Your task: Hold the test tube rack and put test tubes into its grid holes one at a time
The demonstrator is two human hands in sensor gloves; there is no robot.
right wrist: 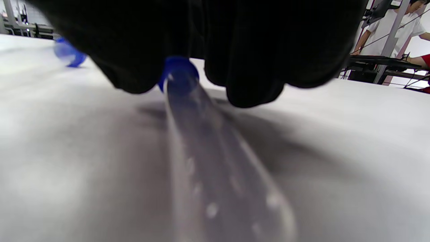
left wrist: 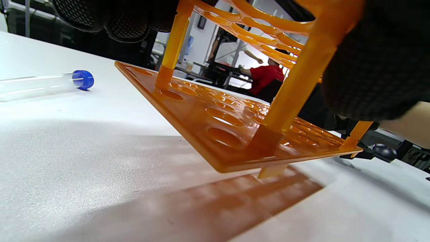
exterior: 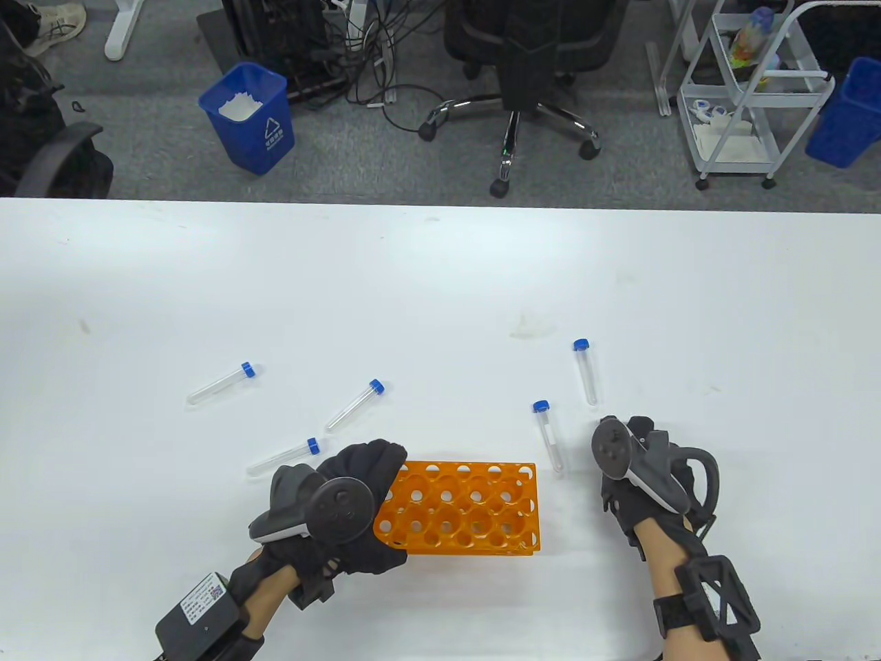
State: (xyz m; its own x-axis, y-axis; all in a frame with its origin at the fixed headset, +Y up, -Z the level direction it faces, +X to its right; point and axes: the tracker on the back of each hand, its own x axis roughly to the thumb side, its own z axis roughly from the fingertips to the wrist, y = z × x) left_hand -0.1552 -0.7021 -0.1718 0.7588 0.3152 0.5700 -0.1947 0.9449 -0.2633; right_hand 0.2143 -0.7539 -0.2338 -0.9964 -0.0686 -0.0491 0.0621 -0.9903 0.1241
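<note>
Left hand [exterior: 344, 509] grips the orange rack [exterior: 468, 506] by its left end, that end tipped up off the table [exterior: 440, 275] — steadying it for loading. All holes empty. Right hand [exterior: 643, 468] sits just right of the rack; the nearest tube [exterior: 550, 437] lies beneath its fingers [right wrist: 252, 84] — contact cannot be told.

Bare bench [exterior: 440, 289] stretches across the far half. On the near left, three capped tubes [exterior: 354, 405] lie scattered just beyond the left hand [exterior: 344, 513], which blocks the rack's [exterior: 475, 509] left end. Two more tubes [exterior: 550, 437] lie between the rack's right end and the right hand [exterior: 643, 468], narrowing that gap.
</note>
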